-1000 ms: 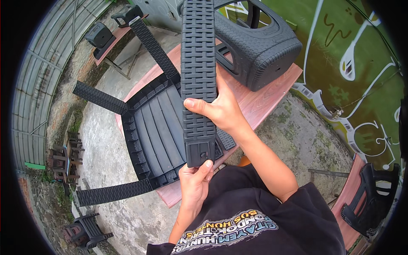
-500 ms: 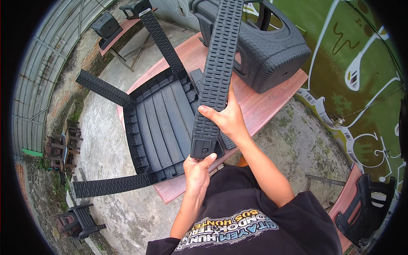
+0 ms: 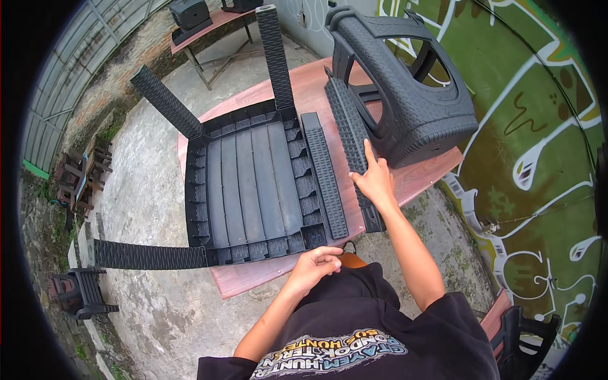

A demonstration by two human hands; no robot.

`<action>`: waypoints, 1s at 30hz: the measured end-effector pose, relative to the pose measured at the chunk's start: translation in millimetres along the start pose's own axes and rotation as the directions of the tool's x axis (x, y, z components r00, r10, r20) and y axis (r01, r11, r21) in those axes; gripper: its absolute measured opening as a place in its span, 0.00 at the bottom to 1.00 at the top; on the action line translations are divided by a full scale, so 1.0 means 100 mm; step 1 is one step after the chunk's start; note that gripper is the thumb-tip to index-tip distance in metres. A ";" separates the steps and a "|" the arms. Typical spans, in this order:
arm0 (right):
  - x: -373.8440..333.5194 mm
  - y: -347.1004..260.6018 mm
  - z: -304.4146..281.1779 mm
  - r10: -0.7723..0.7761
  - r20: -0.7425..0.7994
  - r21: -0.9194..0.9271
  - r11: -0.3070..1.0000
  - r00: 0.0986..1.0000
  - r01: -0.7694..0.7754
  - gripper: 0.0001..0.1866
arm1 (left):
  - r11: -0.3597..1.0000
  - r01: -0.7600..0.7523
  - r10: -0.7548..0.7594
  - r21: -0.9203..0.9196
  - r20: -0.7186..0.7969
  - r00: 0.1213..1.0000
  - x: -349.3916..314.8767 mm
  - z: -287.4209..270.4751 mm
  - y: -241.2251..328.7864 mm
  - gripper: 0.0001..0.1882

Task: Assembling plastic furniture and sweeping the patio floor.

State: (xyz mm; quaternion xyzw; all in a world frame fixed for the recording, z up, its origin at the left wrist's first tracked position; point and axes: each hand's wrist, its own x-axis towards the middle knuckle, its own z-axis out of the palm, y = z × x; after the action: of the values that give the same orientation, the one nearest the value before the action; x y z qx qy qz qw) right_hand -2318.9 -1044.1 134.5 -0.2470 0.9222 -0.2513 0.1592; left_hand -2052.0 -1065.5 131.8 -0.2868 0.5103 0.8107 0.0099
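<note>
An upturned black plastic tabletop (image 3: 253, 183) lies on the wooden table, with three woven-pattern legs standing out from its corners. Its near right corner (image 3: 313, 235) carries no leg. Beside it lies a loose textured leg piece (image 3: 325, 180). Farther right, a second loose leg (image 3: 348, 120) lies lengthwise on the table, its near end over the front edge. My right hand (image 3: 375, 180) is on this leg, thumb at its left side and index finger stretched along it; the other fingers are partly hidden. My left hand (image 3: 313, 269) holds nothing, fingers loosely bent, just in front of the bare corner.
The pinkish wooden table (image 3: 253, 275) bears everything. A black plastic stool (image 3: 411, 88) lies on its side at the back right. Another wooden table (image 3: 209, 31) with black plastic pieces stands at the far left. More black furniture (image 3: 525, 345) sits at the lower right, near a painted green wall.
The leg that both hands held up over the tabletop is now down on the table at the right. My left hand has let go of it; my right hand has moved right with it.
</note>
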 end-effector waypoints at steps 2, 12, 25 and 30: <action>0.10 0.10 0.30 0.028 -0.022 -0.111 0.993 0.999 -0.030 0.50 | 0.999 -0.037 0.034 -0.040 -0.071 0.997 -0.05 -0.07 -0.02 0.15; 0.13 0.13 1.01 -0.314 -0.195 -0.157 0.945 0.929 0.287 0.36 | 0.957 -0.201 0.086 -0.209 -0.457 0.885 -0.34 -0.30 -0.11 0.10; 0.16 0.62 0.62 -0.263 0.486 0.869 0.249 0.833 -0.428 0.17 | 0.938 -0.299 0.168 -0.176 -0.524 0.835 -0.26 -0.53 -0.02 0.09; -0.41 0.89 -0.15 -0.483 0.532 0.839 0.193 0.695 -0.508 0.37 | 0.873 -0.316 0.461 0.371 -0.421 0.781 0.09 -0.57 0.47 0.19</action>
State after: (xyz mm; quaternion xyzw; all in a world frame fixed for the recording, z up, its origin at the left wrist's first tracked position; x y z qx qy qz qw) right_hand -2324.6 -949.4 105.6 -0.1530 0.3953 -0.6552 0.6253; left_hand -2047.5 -1138.0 148.0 -0.3685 0.6529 0.6126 -0.2504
